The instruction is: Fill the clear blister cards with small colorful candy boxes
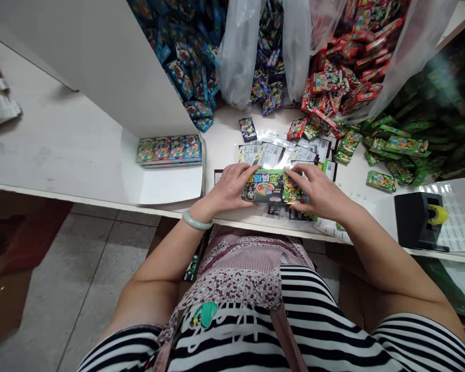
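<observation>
My left hand point(232, 187) wears a pale green bangle and grips the left end of a black and green candy packet point(266, 186) at the front of the white table. At its other end, my right hand point(321, 192) has thumb and fingers closed round the part with green candy print. The packet's far ends are partly hidden by my fingers. Under and behind it lie several clear printed bags point(271, 152) with black and white labels. A lone purple candy box point(248, 129) lies just beyond them.
To the left, a white tray point(170, 186) holds a row of coloured packs point(169, 149). Heaps of blue point(186, 67), purple point(269, 77), red point(333, 82) and green point(406, 144) candy boxes lie at the back, with plastic bags between. A black tape dispenser point(416, 219) stands right.
</observation>
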Motion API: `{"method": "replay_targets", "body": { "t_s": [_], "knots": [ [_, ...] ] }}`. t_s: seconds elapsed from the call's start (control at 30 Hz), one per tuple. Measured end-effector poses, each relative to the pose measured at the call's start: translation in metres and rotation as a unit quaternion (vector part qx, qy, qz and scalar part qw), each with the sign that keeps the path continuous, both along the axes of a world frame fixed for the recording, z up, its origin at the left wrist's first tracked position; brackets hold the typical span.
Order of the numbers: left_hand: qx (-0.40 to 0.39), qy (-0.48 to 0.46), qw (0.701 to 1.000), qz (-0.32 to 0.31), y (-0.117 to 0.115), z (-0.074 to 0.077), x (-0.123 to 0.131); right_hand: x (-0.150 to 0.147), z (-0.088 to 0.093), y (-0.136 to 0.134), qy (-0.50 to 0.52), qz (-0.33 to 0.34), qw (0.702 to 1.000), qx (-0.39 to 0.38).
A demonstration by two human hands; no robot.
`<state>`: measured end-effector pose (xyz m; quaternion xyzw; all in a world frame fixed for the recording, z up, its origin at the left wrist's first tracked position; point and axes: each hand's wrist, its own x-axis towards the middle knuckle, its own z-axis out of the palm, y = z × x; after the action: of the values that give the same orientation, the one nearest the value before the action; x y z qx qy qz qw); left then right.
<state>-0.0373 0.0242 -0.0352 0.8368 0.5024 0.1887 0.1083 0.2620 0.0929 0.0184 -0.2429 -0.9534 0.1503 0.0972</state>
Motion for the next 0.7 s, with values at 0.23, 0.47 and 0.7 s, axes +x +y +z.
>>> {"method": "replay_targets", "body": {
  "t_s": [0.23, 0.47, 0.7],
  "knots": [
    [0.007, -0.014, 1.000, -0.025, -0.006, -0.005, 0.008, 0.000, -0.014, -0.002, 0.062, 0.012, 0.996, -0.068],
    [0.004, -0.043, 0.999, 0.034, -0.007, -0.003, 0.013, -0.007, -0.021, -0.017, 0.149, -0.085, 0.978, -0.114],
    [-0.030, -0.063, 0.996, 0.057, -0.010, -0.002, 0.009, 0.016, -0.024, -0.025, 0.260, -0.237, 0.915, -0.199]
  ]
}}
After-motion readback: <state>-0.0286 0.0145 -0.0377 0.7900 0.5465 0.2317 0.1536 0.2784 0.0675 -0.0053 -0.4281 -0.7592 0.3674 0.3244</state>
